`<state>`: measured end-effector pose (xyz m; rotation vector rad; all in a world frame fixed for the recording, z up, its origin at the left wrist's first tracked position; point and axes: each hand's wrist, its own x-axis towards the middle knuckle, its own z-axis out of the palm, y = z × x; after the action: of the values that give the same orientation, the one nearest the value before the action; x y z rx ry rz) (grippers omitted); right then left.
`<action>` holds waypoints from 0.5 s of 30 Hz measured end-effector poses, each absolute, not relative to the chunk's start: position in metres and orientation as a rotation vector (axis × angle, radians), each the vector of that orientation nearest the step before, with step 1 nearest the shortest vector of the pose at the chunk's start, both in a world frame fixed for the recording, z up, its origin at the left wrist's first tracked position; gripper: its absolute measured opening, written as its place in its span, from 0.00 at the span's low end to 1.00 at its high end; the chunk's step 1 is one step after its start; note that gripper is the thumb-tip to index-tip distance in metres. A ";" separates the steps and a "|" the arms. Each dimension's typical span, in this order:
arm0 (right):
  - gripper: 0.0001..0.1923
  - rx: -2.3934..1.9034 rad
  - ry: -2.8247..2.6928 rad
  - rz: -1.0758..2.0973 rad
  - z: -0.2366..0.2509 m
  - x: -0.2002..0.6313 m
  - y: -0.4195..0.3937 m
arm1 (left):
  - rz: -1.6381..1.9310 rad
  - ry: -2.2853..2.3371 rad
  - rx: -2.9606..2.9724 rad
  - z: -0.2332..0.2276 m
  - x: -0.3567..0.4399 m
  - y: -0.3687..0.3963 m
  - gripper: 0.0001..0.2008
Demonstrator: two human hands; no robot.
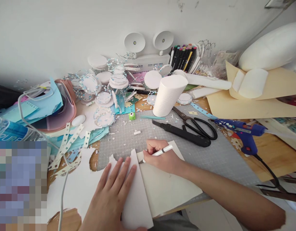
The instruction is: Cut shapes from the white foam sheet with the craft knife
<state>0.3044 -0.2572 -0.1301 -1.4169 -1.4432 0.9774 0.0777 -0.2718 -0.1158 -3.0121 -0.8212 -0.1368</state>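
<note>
My left hand [111,189] lies flat with fingers spread on a white board [139,199] with a straight right edge and a torn-looking top. In my right hand [166,160] is a slim white pen [163,150] with a dark band, pinched between the fingers. Its tip points down at the left edge of a cream sheet [169,189], close beside the white board. The exact contact of the tip is partly hidden by the fingers. Under the sheet is a grey cutting mat [124,144].
Black scissors [196,123], a black-handled cutter [184,133] and a white roll [169,96] lie beyond my hands. A blue glue gun [246,131] rests at right. White discs [119,80] crowd the back; a white cable [63,189] crosses cut scraps at left.
</note>
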 end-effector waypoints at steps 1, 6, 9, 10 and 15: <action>0.17 -1.416 -1.448 0.979 -0.130 0.305 -0.257 | -0.139 -0.816 -3.014 -0.115 0.078 -0.272 0.59; 0.17 -1.413 -1.472 0.993 -0.129 0.305 -0.257 | -0.150 -0.821 -3.012 -0.114 0.079 -0.271 0.58; 0.16 -1.405 -1.471 1.008 -0.129 0.305 -0.256 | -0.144 -0.830 -3.013 -0.114 0.080 -0.271 0.58; 0.16 -1.404 -1.467 1.012 -0.129 0.306 -0.256 | -0.140 -0.832 -3.014 -0.113 0.080 -0.272 0.58; 0.17 -1.424 -1.430 0.983 -0.129 0.306 -0.255 | -0.135 -0.830 -3.007 -0.114 0.080 -0.271 0.58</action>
<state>0.3062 -0.2547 -0.1295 -1.4237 -1.4300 0.9833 0.0804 -0.2714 -0.1137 -3.0072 -0.8300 -0.1351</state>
